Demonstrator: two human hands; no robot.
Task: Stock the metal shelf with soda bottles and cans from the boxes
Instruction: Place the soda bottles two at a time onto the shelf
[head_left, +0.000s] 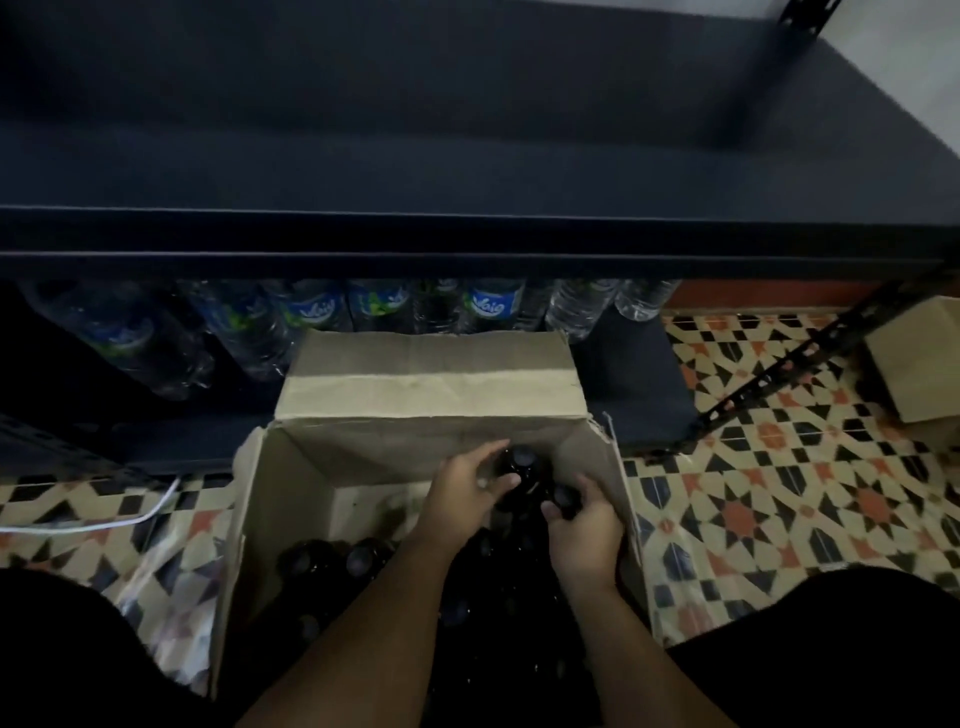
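Observation:
An open cardboard box (291, 499) stands on the tiled floor in front of the dark metal shelf (467, 228). Several dark soda bottles (332, 558) stand inside it, seen from above by their caps. My left hand (465, 486) grips the neck of one dark bottle (522, 467) at the box's far side. My right hand (584, 527) grips another dark bottle (563, 499) just to the right of it. The upper shelf board has nothing on it.
Clear water bottles (488, 306) with blue labels fill the lower shelf behind the box. A second cardboard box (914, 358) sits at the far right by the shelf's slotted post (789, 364). A white cable (104, 522) lies on the floor at left.

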